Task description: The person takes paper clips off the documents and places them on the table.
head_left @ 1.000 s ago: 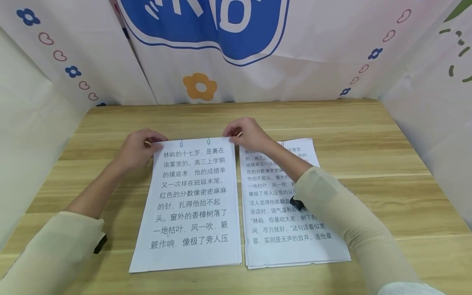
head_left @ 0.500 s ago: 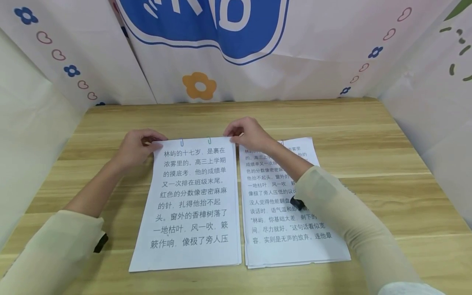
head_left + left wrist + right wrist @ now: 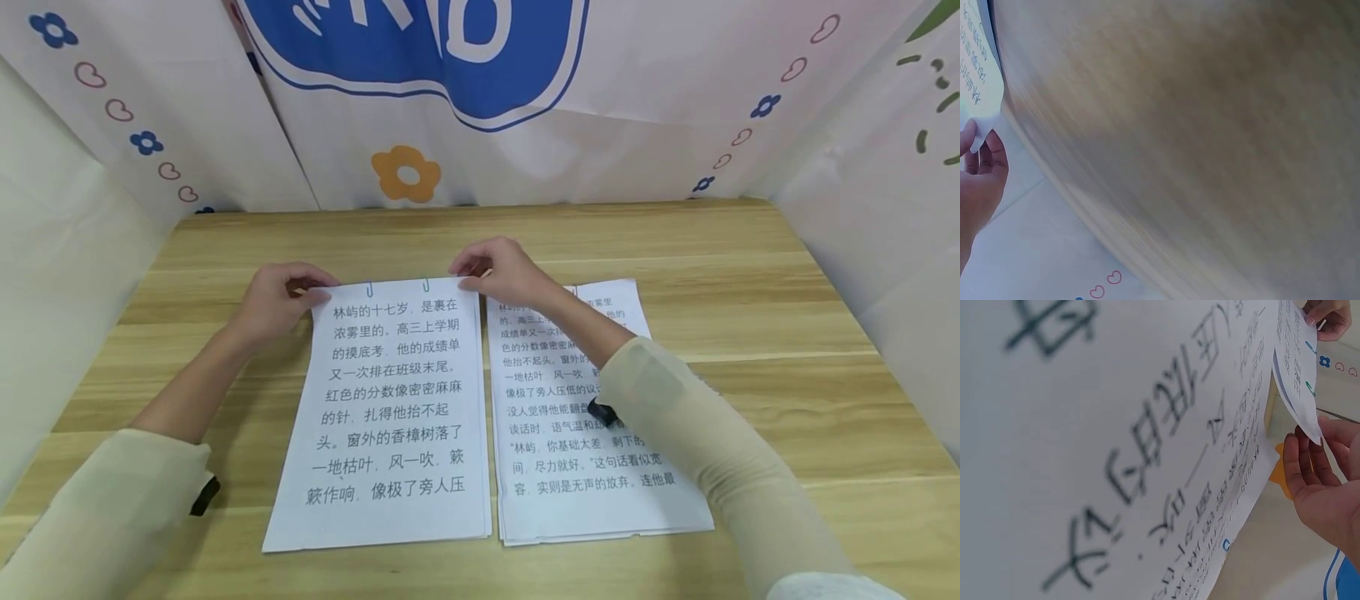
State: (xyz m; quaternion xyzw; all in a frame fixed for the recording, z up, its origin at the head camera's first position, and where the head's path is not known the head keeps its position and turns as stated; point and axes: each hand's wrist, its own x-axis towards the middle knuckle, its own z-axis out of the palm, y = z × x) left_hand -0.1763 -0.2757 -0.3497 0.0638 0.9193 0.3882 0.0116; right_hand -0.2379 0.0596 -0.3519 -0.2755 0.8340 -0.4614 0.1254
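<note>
A stack of printed paper sheets lies on the left, its large dark characters facing up. Along its top edge sit a blue paper clip and a green paper clip. My left hand pinches the top left corner between thumb and fingers, also seen in the left wrist view. At the top right corner my right hand pinches the same sheets, thumb on top and fingers behind. In the right wrist view that corner is slightly raised.
A second printed stack lies close on the right, partly under my right forearm, with a paper clip at its top edge. The wooden table meets a white printed cloth at the back.
My right hand has shifted slightly left along the top edge of the left paper stack. My left hand keeps its pinch, and both stacks lie nearly where they were.
</note>
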